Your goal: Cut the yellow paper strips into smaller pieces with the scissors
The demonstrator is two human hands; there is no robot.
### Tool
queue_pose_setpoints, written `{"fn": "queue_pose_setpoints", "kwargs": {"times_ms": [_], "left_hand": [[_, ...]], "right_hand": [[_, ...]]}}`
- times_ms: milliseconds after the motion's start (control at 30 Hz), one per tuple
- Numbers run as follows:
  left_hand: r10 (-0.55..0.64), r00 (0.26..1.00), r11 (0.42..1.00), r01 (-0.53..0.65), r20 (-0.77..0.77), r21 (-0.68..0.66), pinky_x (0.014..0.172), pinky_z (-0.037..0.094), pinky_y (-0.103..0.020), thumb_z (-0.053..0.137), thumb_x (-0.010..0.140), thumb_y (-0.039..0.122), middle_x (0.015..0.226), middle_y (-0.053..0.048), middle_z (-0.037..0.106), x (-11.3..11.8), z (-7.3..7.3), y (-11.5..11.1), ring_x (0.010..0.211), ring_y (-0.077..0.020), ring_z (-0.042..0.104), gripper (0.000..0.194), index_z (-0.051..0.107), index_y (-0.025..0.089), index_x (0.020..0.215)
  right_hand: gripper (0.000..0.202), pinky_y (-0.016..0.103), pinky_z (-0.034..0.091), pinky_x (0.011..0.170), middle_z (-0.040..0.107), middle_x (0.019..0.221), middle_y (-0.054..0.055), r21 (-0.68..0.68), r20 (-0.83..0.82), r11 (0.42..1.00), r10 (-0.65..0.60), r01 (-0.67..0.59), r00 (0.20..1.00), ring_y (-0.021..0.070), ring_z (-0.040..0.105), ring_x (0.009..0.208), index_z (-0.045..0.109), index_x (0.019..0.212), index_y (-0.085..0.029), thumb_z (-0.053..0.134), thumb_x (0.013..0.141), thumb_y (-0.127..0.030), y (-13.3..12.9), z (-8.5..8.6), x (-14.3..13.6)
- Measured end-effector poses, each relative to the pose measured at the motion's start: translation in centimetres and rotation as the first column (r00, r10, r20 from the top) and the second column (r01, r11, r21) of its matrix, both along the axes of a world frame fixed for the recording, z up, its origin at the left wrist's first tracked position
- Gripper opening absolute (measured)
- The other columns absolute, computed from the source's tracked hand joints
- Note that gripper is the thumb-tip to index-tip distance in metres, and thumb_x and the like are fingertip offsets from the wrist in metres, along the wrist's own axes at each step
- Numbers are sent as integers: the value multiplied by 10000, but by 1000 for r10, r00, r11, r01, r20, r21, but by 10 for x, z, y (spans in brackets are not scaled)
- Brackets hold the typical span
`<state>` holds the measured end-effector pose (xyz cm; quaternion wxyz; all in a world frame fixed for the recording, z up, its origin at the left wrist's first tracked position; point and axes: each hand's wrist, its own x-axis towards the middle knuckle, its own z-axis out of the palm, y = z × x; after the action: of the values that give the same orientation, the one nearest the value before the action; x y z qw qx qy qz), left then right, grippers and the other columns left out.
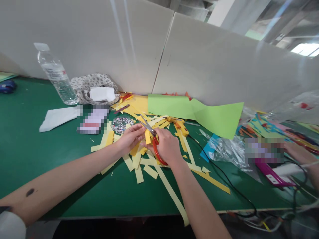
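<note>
My right hand (166, 146) is closed around the red handles of a pair of scissors (157, 151), whose metal blades point up and to the left. Between the fingers of my left hand (132, 137) is pinched a small yellow paper strip (147, 136), right at the blades. Whether the blades have cut into it I cannot make out. Under and around both hands lie many loose pale yellow paper strips (139, 174). Just behind my left hand sits a round clear case of small shiny beads or sequins (122, 124). A yellow glue gun (183, 127) rests behind my right hand.
Green paper (171, 105) leans along the partition. At the left stand a water bottle (56, 76) and a patterned cloth pouch (92, 81), near a blurred phone (93, 121). A black cord (224, 176) crosses the right side, by crumpled plastic (229, 149). Another person's hand (296, 152) is at far right.
</note>
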<state>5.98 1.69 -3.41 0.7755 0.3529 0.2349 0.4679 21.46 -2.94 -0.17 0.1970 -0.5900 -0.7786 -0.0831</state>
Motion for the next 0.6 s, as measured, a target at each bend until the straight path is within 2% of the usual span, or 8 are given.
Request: {"fn": "queue_pose_setpoints", "kwargs": {"times_ms": [600], "left_hand": [[-15,998,1000,15,53,6,457,397,-159,669,746,210,632,14,567,1,0,0,513,-47,508,120,585,128,769]], "right_hand": [[401,252,261,542,628,784,55,6,6,1000,-18,18,1000,184,557,727,547,919,-199,465,794,-571,2,-3,2]]}}
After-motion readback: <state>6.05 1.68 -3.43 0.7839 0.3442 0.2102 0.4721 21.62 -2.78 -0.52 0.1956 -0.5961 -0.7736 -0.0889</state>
